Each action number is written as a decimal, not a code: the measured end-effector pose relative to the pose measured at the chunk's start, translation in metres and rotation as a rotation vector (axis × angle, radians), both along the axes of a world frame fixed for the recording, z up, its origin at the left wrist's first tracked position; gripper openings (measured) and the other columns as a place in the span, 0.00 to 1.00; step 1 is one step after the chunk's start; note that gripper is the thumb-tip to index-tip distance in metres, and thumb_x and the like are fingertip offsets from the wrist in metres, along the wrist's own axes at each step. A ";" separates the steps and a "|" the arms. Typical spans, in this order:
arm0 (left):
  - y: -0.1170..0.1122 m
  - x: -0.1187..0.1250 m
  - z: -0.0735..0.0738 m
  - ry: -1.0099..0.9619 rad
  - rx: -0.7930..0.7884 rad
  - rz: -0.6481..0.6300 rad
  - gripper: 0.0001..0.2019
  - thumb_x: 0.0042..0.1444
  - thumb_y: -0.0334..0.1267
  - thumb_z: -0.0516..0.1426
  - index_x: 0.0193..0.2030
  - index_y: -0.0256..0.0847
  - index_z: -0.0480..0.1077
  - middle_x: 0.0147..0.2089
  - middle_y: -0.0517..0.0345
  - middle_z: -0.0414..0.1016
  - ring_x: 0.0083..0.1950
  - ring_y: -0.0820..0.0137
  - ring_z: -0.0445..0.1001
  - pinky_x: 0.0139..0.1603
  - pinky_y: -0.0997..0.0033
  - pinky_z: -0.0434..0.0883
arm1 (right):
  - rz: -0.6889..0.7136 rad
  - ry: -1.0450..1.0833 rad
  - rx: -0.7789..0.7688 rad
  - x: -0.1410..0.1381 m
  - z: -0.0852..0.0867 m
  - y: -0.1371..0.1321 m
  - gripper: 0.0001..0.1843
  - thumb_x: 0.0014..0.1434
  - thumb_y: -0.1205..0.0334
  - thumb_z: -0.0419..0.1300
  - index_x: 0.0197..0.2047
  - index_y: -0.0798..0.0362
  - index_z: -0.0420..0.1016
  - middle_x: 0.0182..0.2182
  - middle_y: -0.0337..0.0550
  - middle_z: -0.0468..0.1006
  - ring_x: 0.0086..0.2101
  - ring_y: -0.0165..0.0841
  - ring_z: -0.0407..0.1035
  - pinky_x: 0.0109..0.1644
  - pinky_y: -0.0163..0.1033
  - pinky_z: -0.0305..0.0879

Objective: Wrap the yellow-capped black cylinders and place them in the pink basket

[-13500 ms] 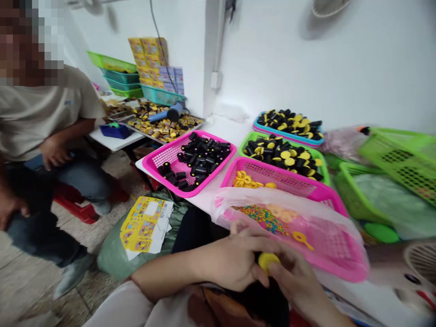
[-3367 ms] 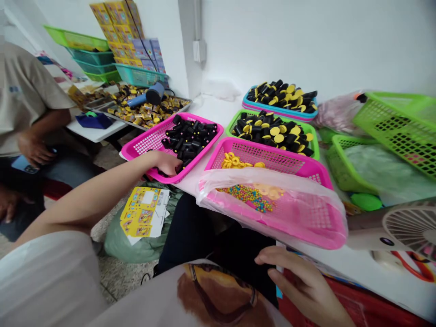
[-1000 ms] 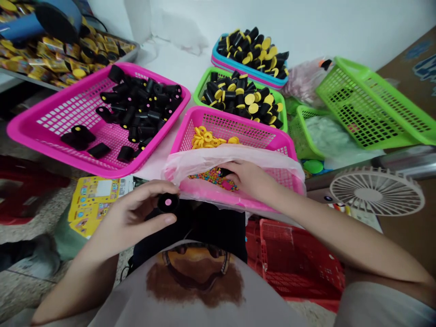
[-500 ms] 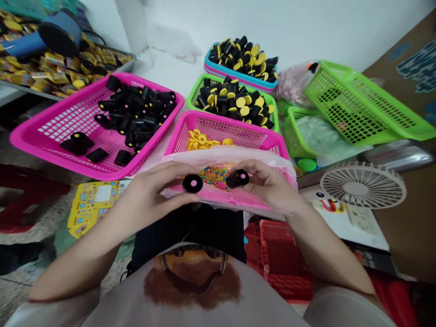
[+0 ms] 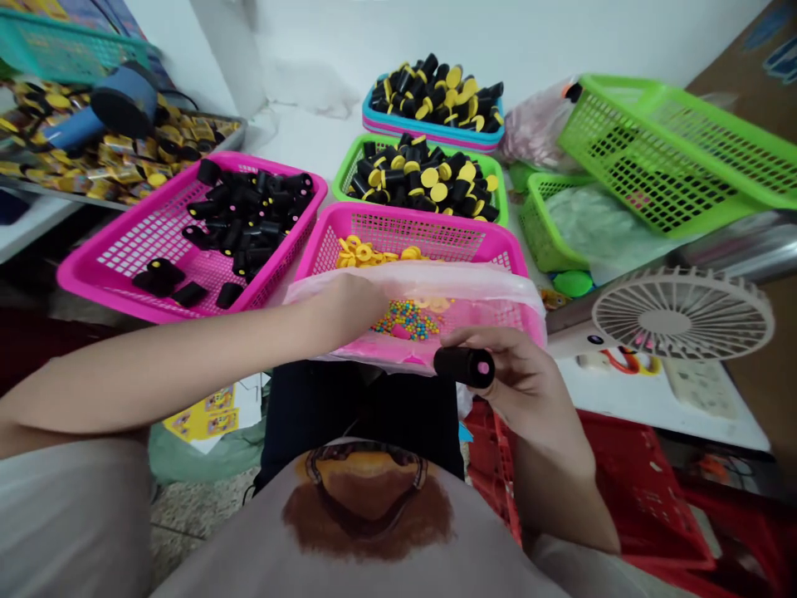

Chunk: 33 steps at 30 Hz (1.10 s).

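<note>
My right hand grips a black cylinder lying on its side, a small pink dot at the centre of its end. My left hand dips, back upward, over the left part of the plastic-lined front of the pink basket. Its fingers are hidden, so whether they hold anything does not show. Beside them in the liner lie small coloured beads with a pink piece among them. Yellow rings lie behind the folded white plastic liner.
A larger pink basket of black cylinders stands left. Behind are a green basket and blue tray of yellow-capped black cylinders. A fan and tilted green basket are right; a metal tray sits far left.
My left hand has turned over and lowered into the basket; the black cylinder it held no longer shows there. My right hand has moved right and nearer with its cylinder.
</note>
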<state>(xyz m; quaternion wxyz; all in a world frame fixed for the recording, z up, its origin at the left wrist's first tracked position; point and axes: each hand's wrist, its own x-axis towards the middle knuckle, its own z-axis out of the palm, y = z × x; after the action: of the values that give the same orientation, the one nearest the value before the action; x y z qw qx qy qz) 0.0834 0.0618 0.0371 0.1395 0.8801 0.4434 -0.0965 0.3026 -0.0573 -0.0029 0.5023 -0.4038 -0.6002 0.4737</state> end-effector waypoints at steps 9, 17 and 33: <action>-0.003 0.006 -0.006 0.311 0.221 -0.299 0.37 0.67 0.15 0.39 0.78 0.37 0.65 0.58 0.39 0.85 0.54 0.57 0.85 0.40 0.64 0.69 | 0.006 0.136 0.006 0.013 -0.017 -0.014 0.14 0.66 0.58 0.73 0.54 0.36 0.84 0.51 0.36 0.89 0.50 0.30 0.85 0.55 0.34 0.82; 0.016 -0.009 -0.007 0.230 0.153 -0.311 0.30 0.65 0.23 0.51 0.74 0.37 0.65 0.54 0.47 0.85 0.49 0.61 0.84 0.45 0.68 0.71 | -0.062 0.162 0.033 0.017 -0.024 -0.015 0.13 0.65 0.56 0.74 0.52 0.36 0.85 0.50 0.36 0.90 0.50 0.30 0.85 0.54 0.32 0.82; 0.045 -0.022 -0.036 -0.531 -0.290 -0.223 0.25 0.54 0.33 0.66 0.58 0.40 0.68 0.53 0.52 0.81 0.53 0.64 0.81 0.57 0.65 0.75 | -0.044 0.175 -0.002 0.013 -0.025 -0.012 0.13 0.65 0.56 0.74 0.53 0.34 0.85 0.50 0.33 0.90 0.49 0.26 0.85 0.54 0.29 0.81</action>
<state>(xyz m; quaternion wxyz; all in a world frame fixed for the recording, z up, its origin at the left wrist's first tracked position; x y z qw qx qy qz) 0.0618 0.1068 0.0013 0.3630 0.8886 0.2741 0.0596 0.3157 -0.0696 -0.0276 0.5627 -0.3745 -0.5443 0.4968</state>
